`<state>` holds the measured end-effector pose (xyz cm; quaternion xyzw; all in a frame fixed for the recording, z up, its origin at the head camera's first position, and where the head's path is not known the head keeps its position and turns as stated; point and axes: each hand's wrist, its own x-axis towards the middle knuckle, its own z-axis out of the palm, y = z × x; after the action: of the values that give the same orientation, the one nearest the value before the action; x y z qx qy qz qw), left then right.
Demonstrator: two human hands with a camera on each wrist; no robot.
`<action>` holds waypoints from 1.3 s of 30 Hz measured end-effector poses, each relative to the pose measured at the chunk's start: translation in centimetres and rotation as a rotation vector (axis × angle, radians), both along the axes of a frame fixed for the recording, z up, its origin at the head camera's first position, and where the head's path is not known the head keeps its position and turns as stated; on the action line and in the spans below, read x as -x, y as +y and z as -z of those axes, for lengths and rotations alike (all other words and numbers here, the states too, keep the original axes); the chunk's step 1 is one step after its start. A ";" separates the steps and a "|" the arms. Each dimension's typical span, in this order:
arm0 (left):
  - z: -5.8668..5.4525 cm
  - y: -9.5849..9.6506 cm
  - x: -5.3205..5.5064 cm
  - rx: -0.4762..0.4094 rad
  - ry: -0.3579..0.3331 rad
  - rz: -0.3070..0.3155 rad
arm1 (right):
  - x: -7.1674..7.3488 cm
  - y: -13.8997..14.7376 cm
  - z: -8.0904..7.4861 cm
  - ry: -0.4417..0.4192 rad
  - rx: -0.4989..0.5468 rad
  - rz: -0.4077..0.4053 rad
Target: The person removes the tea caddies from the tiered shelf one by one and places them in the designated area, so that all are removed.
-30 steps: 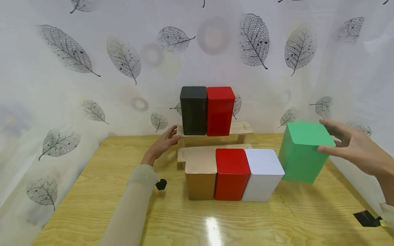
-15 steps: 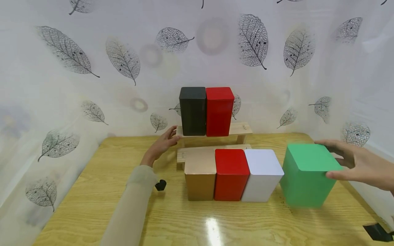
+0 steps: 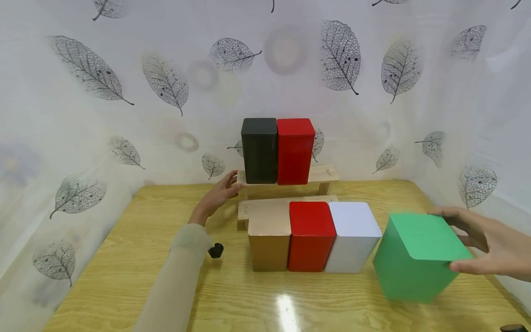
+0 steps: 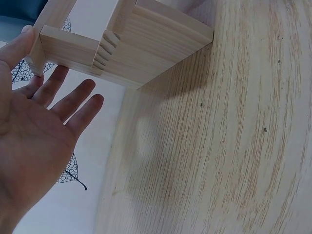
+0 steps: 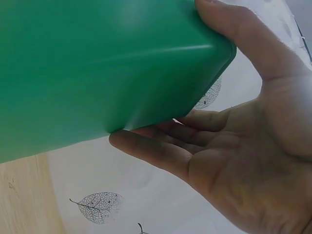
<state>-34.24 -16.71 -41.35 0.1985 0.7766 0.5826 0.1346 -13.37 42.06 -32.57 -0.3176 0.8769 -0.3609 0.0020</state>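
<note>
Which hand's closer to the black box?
Left. The left hand touches the stand left of the black box; the right hand is far to its right, holding the green box.

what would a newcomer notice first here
Probably the bright green box held by the right hand, at the head view's right. Next, the gold box, red box and white box lined up to its left, then the black box and second red box side by side on the wooden stand behind.

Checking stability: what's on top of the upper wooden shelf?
A black box and a red box stand on the upper wooden shelf, the left hand touching its left end; wood under both boxes is hidden.
</note>
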 end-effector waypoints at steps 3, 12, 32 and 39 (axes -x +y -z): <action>-0.1 0.0 -0.1 -0.003 -0.002 0.001 | -0.7 -0.5 -0.3 0.002 0.015 -0.064; 0.0 -0.1 0.0 -0.009 -0.002 0.006 | -1.9 -3.5 -0.5 -0.092 0.003 -0.123; 0.1 0.0 0.1 -0.007 0.005 -0.001 | -2.2 -7.3 3.0 -0.084 0.105 -0.130; 0.0 0.0 0.0 -0.024 -0.006 0.002 | -2.7 -7.9 2.9 -0.071 -0.031 -0.001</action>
<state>-34.20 -16.67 -41.36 0.1993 0.7688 0.5924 0.1351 -10.68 34.13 -35.45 -0.3048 0.8816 -0.3582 0.0382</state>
